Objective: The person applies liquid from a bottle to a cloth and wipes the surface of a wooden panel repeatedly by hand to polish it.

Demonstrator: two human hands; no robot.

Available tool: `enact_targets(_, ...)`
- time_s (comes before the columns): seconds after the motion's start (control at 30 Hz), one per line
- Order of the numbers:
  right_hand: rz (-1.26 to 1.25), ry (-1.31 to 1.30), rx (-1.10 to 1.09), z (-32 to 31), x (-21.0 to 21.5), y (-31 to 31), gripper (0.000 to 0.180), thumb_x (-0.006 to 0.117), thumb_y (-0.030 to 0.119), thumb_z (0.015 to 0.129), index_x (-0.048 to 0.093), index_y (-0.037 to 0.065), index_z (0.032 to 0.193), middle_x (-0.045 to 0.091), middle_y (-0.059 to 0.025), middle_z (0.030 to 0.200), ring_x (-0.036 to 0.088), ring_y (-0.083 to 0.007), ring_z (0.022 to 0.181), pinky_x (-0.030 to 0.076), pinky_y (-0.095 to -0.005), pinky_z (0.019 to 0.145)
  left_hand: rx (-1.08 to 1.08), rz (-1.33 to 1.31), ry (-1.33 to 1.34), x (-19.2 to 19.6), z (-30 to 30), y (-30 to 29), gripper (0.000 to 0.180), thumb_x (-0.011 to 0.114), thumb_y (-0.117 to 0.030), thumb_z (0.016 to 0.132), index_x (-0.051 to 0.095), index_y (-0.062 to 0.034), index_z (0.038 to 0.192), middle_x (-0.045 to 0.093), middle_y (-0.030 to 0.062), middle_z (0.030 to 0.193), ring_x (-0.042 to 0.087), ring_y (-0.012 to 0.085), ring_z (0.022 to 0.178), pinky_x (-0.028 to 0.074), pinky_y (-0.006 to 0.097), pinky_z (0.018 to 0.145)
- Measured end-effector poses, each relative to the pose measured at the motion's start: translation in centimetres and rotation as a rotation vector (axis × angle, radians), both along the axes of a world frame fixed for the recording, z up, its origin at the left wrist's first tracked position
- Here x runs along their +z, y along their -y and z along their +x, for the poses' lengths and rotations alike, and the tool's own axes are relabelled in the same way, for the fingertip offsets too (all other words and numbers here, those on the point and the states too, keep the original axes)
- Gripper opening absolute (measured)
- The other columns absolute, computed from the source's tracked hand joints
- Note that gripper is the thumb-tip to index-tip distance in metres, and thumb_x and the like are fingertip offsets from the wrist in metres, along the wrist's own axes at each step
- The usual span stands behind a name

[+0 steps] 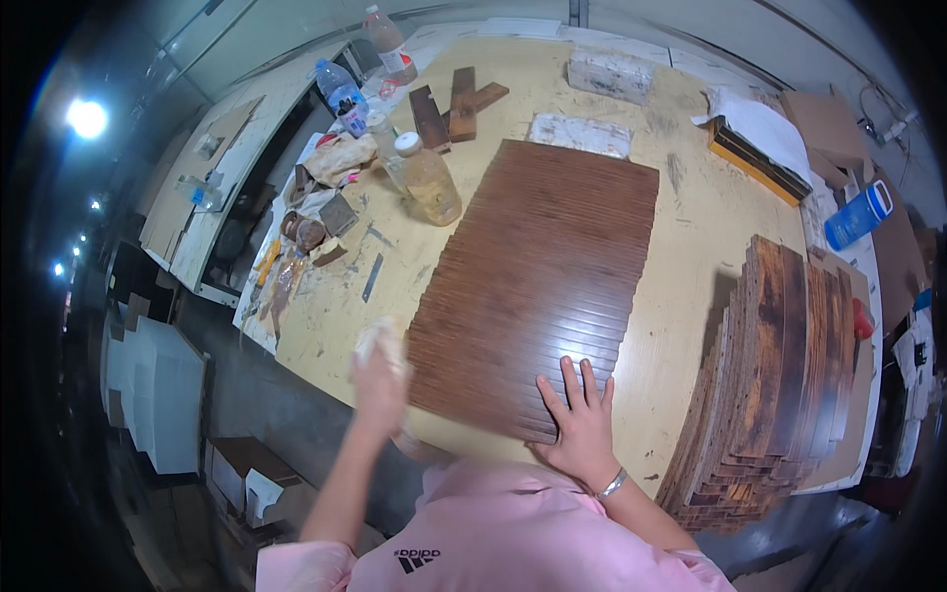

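A long row of dark brown glossy wooden slats (538, 266) lies side by side on the pale yellow table. My right hand (582, 424) rests on the slats' near right corner, fingers spread and palm down. At the near left edge of the slats, my left hand (379, 390), smeared by motion, is closed on a whitish cloth (383, 340). The cloth is at the slats' left side; whether it touches them I cannot tell. Left of the slats stands a white-capped plastic bottle (431, 183) with amber liquid.
A tall stack of brown boards (769, 365) stands at the right. Rags, tools and a thin metal blade (373, 277) lie on the left. Short wood pieces (462, 104), bottles and a whitish block (610, 75) sit toward the back. A blue bottle (858, 215) is at the far right.
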State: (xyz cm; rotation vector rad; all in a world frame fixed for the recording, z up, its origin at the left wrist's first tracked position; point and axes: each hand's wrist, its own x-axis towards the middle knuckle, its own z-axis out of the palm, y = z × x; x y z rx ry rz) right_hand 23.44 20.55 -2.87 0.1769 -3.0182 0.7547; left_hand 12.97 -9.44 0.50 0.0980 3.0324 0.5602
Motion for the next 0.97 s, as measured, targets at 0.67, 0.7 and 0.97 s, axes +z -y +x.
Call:
enact_targets(0.67,-0.017,-0.007,-0.015,-0.2,0.7,-0.2,0.104,0.094,0.041,0.057,0.054,0.023,0.151,0.031,-0.0198,0.167,0.025,-0.0456,0.153,0.019,-0.0741,0.116,-0.213,-0.089,-0.051,-2.5,-2.9,1.2,0.054,0.047,-0.013,0.102,0.040,0.0011,0.154,0.054,0.0227,0.148,0.050,0.0366,0.139,0.022,0.060,0.122)
enact_targets(0.7,-0.025,-0.009,-0.007,-0.2,0.8,-0.2,0.105,0.094,0.041,0.057,0.053,0.023,0.151,0.031,-0.0197,0.167,0.025,-0.0457,0.153,0.019,-0.0740,0.116,-0.121,-0.193,-0.041,-2.3,-3.7,2.6,0.056,0.049,-0.017,0.103,0.038,0.0019,0.155,0.053,0.0244,0.149,0.049,0.0371,0.140,0.021,0.058,0.123)
enact_targets(0.97,-0.018,0.002,-0.010,-0.1,0.3,-0.2,0.105,0.094,0.043,0.058,0.052,0.024,0.152,0.029,-0.0191,0.168,0.025,-0.0448,0.154,0.019,-0.0733,0.117,-0.576,-0.231,-0.138,-2.9,5.5,-1.4,0.088,0.073,-0.012,0.082,0.032,0.0012,0.158,0.041,0.0220,0.160,0.034,0.0441,0.150,0.015,0.063,0.124)
